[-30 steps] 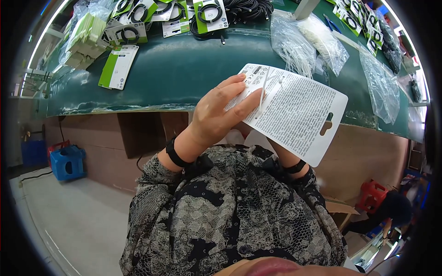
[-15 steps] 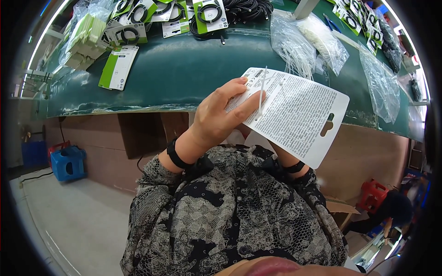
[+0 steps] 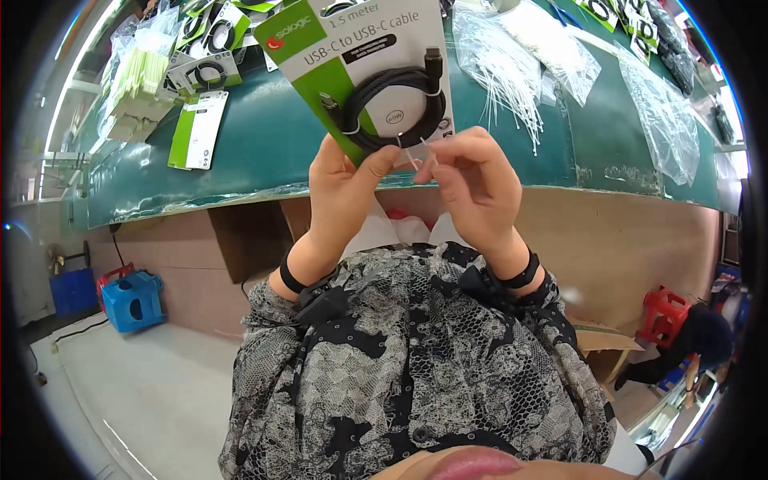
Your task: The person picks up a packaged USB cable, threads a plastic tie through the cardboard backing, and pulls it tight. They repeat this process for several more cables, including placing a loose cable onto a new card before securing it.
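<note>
— Holding anything right now?

— You are holding a green and white cable card (image 3: 364, 48) up in front of you, over the near edge of the green table (image 3: 264, 152). A coiled black cable (image 3: 396, 100) is sitting on the card's face. Your left hand (image 3: 344, 188) is closing on the card's lower edge, thumb pressing up against it beside the coil.

— And the other one?

— Your right hand (image 3: 472, 184) is pinching a thin white tie (image 3: 422, 152) at the bottom of the coil, fingertips (image 3: 436, 156) drawn tight together, just beside your left thumb.

— What is lying around me?

— More packaged cables (image 3: 200, 76) are lying on the table to your left, and clear bags of white ties (image 3: 512, 56) are lying to your right. A blue crate (image 3: 132, 300) is standing on the floor at your left.
</note>
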`<act>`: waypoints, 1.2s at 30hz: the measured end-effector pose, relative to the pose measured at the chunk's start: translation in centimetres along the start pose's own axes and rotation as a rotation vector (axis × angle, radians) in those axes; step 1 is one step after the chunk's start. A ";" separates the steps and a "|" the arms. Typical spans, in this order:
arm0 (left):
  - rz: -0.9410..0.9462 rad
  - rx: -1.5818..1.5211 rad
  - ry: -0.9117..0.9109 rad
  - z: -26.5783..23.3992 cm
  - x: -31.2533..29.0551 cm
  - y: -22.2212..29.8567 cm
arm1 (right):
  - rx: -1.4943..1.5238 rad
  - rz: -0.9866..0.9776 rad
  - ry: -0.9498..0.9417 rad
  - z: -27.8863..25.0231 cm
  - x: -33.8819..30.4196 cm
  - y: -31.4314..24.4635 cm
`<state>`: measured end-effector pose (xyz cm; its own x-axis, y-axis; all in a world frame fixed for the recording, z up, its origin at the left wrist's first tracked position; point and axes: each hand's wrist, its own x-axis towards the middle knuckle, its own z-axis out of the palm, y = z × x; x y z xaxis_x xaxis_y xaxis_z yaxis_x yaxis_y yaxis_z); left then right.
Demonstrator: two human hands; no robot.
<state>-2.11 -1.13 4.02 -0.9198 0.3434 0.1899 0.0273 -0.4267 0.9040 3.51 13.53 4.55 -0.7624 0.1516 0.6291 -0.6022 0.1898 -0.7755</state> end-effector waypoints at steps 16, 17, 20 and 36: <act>0.019 0.016 -0.075 -0.1 -0.3 0.3 | 0.209 0.377 -0.019 0.1 0.0 -0.7; 0.019 0.017 -0.077 -0.2 -0.2 0.3 | 0.199 0.387 -0.023 0.1 0.1 -0.7; 0.014 0.049 -0.096 -0.3 0.0 0.3 | 0.197 0.397 -0.021 0.0 0.1 -0.6; -0.110 -0.077 -0.030 -0.5 0.5 -0.1 | -0.674 -0.123 -0.014 -0.1 1.9 -1.5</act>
<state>-2.74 -1.34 3.84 -0.9036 0.4156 0.1036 -0.1042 -0.4480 0.8880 2.98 13.63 6.92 -0.7038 0.0788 0.7060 -0.4085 0.7682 -0.4929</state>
